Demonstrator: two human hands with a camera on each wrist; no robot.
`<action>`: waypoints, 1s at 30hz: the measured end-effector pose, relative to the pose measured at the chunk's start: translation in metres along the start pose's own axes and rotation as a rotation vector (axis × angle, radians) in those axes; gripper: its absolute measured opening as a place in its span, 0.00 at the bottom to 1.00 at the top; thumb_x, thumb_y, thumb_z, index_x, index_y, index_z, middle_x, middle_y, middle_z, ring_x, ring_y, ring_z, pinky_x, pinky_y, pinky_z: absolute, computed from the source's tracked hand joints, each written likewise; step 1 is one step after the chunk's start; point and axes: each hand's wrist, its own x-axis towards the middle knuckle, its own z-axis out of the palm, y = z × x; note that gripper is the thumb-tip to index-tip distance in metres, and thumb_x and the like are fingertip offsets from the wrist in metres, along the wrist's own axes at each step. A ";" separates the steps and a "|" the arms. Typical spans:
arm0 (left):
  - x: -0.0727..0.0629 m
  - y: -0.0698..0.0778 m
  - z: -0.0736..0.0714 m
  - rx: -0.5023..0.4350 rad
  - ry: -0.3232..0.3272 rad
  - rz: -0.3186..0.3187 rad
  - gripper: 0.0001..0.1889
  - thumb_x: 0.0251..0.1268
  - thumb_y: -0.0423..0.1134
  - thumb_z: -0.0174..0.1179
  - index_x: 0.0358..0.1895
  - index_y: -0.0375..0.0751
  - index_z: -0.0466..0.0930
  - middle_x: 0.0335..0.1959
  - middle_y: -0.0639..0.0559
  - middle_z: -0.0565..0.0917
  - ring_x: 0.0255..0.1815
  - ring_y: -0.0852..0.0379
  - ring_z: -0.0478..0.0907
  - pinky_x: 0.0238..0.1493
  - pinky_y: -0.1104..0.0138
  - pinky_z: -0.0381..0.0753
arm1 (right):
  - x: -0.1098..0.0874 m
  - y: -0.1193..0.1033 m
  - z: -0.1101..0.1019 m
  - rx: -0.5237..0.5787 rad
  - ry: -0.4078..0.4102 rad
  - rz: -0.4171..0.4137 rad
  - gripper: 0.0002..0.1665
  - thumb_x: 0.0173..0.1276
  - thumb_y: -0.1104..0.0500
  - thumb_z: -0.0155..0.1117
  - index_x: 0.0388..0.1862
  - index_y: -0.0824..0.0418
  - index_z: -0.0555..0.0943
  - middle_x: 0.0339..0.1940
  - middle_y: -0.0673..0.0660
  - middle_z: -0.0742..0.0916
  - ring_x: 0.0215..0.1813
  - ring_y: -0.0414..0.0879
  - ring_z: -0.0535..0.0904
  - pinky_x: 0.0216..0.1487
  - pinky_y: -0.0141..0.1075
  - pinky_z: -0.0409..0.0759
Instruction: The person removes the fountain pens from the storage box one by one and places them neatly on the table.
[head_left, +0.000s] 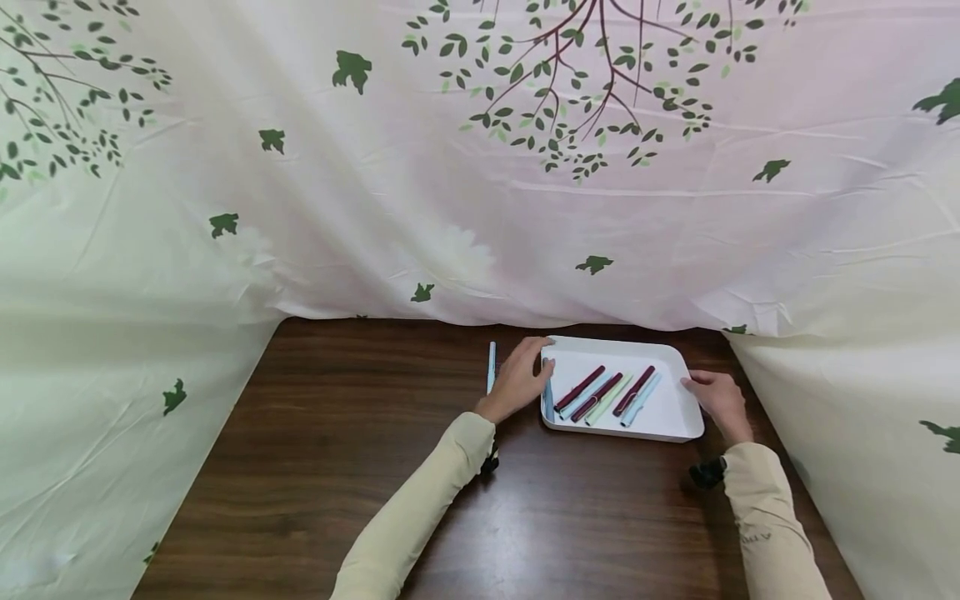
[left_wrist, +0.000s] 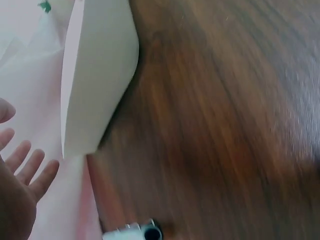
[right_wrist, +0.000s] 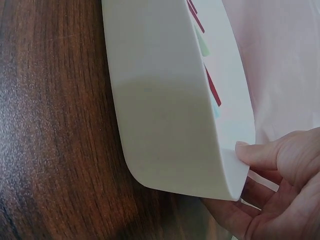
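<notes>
A white tray (head_left: 622, 429) stands on the table and bears three dark red pens (head_left: 636, 390), a light green pen (head_left: 606, 402) and light blue pens (head_left: 642, 400). My right hand (head_left: 718, 400) pinches the tray's right rim, with the thumb (right_wrist: 245, 152) inside and fingers outside. At the tray's left end is my left hand (head_left: 517, 379), its fingers spread and partly straight; in the left wrist view they appear apart from the tray wall (left_wrist: 100, 75). Left of that hand lies another light blue pen (head_left: 491, 367), partly hidden in the head view; one end (left_wrist: 132, 233) shows in the left wrist view.
The dark wooden table (head_left: 315, 467) spreads to the left and front. A pale cloth (head_left: 465, 208) with printed leaves hangs behind the table and along both sides, close to the tray's back edge.
</notes>
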 end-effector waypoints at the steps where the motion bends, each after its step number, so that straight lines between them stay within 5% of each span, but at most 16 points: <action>1: 0.000 0.003 0.002 -0.013 -0.011 0.004 0.23 0.82 0.40 0.56 0.74 0.41 0.72 0.73 0.45 0.74 0.71 0.46 0.75 0.65 0.53 0.81 | 0.000 0.000 0.000 -0.001 0.000 -0.002 0.31 0.82 0.52 0.55 0.73 0.74 0.71 0.73 0.79 0.71 0.69 0.74 0.72 0.64 0.63 0.76; 10: 0.003 0.023 0.023 -0.113 -0.064 -0.015 0.23 0.81 0.41 0.57 0.73 0.43 0.73 0.70 0.48 0.77 0.68 0.46 0.77 0.64 0.60 0.81 | 0.002 -0.002 0.001 -0.002 -0.003 0.016 0.31 0.83 0.53 0.54 0.73 0.74 0.71 0.74 0.79 0.71 0.70 0.73 0.71 0.65 0.63 0.76; 16: 0.002 0.028 0.036 -0.060 -0.148 -0.012 0.23 0.82 0.41 0.56 0.74 0.41 0.73 0.71 0.48 0.77 0.68 0.49 0.78 0.64 0.63 0.80 | 0.001 -0.001 -0.001 0.010 -0.008 0.031 0.31 0.82 0.53 0.55 0.73 0.74 0.71 0.73 0.79 0.71 0.65 0.71 0.75 0.58 0.59 0.81; 24: 0.002 0.027 0.052 0.139 -0.286 -0.020 0.23 0.80 0.41 0.59 0.73 0.44 0.74 0.66 0.49 0.81 0.58 0.60 0.82 0.50 0.73 0.81 | -0.002 0.003 -0.006 -0.032 0.025 0.015 0.31 0.82 0.53 0.55 0.72 0.75 0.72 0.72 0.80 0.72 0.67 0.74 0.73 0.60 0.63 0.77; 30: 0.003 0.023 0.053 0.392 -0.294 -0.040 0.20 0.76 0.38 0.62 0.68 0.48 0.80 0.56 0.54 0.85 0.52 0.62 0.81 0.45 0.70 0.81 | 0.001 -0.002 0.001 -0.019 0.003 0.014 0.31 0.83 0.53 0.55 0.72 0.75 0.72 0.72 0.80 0.71 0.67 0.73 0.73 0.60 0.62 0.79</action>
